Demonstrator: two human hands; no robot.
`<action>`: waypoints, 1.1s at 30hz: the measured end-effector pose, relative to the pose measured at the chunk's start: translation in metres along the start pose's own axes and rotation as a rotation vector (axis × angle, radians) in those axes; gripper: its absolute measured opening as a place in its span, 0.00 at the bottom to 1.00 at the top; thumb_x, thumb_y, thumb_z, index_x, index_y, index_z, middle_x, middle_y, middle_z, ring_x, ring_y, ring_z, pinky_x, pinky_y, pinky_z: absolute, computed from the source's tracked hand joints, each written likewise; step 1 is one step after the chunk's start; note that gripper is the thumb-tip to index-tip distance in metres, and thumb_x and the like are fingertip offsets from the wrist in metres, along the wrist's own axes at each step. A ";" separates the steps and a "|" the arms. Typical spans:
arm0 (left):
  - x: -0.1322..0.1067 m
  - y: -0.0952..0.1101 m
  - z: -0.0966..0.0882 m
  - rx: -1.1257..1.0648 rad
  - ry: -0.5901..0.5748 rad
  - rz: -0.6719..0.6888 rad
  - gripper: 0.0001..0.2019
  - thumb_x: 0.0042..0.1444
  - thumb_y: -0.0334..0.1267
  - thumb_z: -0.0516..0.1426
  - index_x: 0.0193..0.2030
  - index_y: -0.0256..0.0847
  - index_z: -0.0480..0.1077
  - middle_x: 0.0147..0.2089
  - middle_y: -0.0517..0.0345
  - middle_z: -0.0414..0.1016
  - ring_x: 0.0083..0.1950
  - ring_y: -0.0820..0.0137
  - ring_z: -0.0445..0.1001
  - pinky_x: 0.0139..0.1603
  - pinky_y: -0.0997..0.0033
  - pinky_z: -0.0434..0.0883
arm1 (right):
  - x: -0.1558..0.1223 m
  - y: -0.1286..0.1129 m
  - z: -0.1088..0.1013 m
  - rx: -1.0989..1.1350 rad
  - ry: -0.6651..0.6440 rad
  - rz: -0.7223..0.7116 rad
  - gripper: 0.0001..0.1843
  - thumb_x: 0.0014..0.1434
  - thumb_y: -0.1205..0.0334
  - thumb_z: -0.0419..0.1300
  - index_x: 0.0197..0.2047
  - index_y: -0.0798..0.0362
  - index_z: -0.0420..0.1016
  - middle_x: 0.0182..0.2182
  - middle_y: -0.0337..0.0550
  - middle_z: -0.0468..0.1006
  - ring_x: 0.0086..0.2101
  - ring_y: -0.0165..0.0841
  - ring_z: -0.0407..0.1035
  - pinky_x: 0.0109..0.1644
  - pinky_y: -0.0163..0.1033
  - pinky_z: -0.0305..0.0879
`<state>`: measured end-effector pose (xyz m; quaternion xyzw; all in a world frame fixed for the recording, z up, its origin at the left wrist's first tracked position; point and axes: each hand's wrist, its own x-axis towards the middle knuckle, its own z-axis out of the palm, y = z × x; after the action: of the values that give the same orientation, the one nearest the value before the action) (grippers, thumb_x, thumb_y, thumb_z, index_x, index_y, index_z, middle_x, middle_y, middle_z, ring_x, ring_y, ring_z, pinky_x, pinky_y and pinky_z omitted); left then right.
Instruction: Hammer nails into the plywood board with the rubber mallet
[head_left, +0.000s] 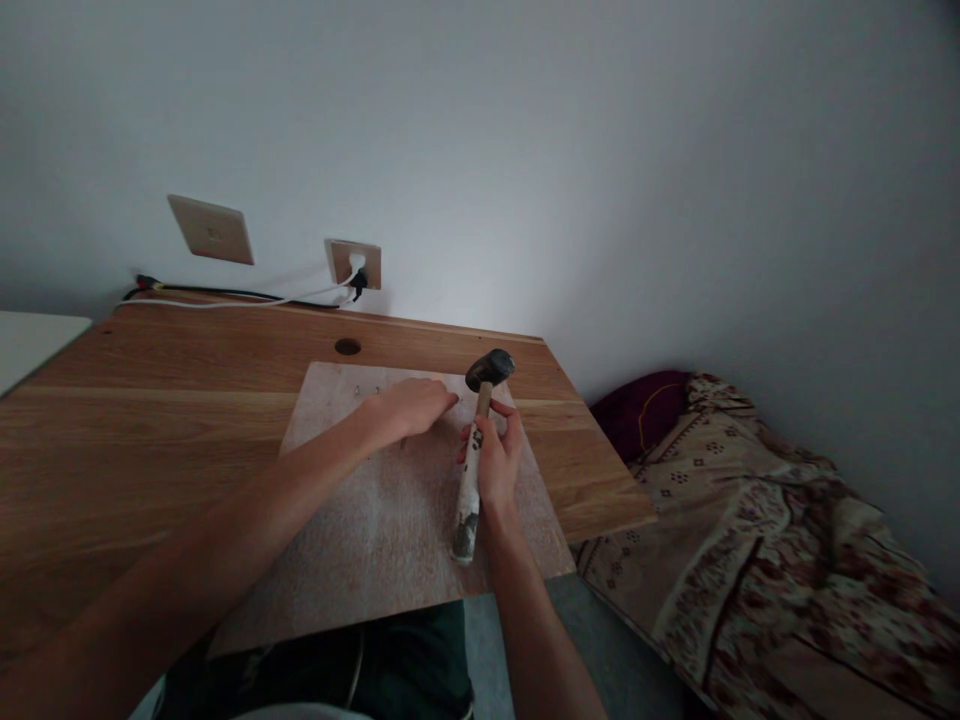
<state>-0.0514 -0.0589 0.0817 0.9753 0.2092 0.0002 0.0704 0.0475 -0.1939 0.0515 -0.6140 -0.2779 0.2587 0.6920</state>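
My right hand is wrapped round the pale, paint-stained handle of a hammer, its dark head raised a little above a rough light board. The board lies on a wooden desk and juts over its near edge. My left hand rests on the board just left of the hammer head, fingers drawn together, pointing at the spot under the head. Whatever the fingertips pinch is too small to make out. Two small nails stand in the board near its far edge.
A round cable hole sits in the desk behind the board. On the wall are a switch plate and a socket with white and black cables plugged in. A bed with patterned bedding lies to the right.
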 end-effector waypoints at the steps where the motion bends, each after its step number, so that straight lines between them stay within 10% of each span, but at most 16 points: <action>1: 0.000 -0.001 -0.001 -0.013 0.011 0.000 0.13 0.65 0.27 0.52 0.43 0.39 0.79 0.42 0.45 0.81 0.44 0.59 0.80 0.42 0.66 0.71 | 0.000 0.000 0.000 0.002 0.003 -0.002 0.18 0.58 0.54 0.61 0.50 0.48 0.67 0.20 0.29 0.74 0.14 0.29 0.64 0.18 0.33 0.57; 19: -0.001 0.003 -0.001 -0.087 -0.070 0.069 0.08 0.55 0.25 0.59 0.37 0.39 0.79 0.37 0.49 0.81 0.37 0.60 0.79 0.37 0.66 0.70 | 0.001 -0.001 0.000 0.016 0.018 -0.002 0.18 0.57 0.55 0.61 0.50 0.49 0.66 0.20 0.29 0.75 0.15 0.30 0.65 0.19 0.34 0.57; 33: 0.059 -0.028 0.039 -0.446 0.327 0.058 0.09 0.60 0.30 0.58 0.41 0.40 0.81 0.40 0.54 0.85 0.41 0.66 0.81 0.45 0.70 0.71 | 0.027 0.004 -0.036 -0.083 -0.016 0.063 0.20 0.52 0.51 0.62 0.47 0.49 0.67 0.17 0.26 0.72 0.13 0.30 0.62 0.17 0.35 0.55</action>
<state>-0.0081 -0.0146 0.0371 0.9284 0.1845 0.2057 0.2486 0.0914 -0.1999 0.0456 -0.6487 -0.2743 0.2735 0.6551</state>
